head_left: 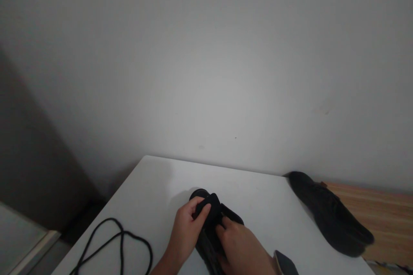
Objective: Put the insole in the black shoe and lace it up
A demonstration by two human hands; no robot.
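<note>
A black shoe (211,212) lies on the white table (155,189) near the bottom middle of the view. My left hand (187,232) grips the shoe's raised tongue between thumb and fingers. My right hand (240,247) presses on the shoe from the right, fingertips tucked into its opening. A black shoelace (121,240) lies looped on the table to the left of my left hand, apart from the shoe.
A second black shoe (329,215) lies at the table's right edge, over a wooden surface (380,210). A plain white wall (206,64) fills the upper view. A dark object (285,262) pokes up by my right wrist. The floor drops away at left.
</note>
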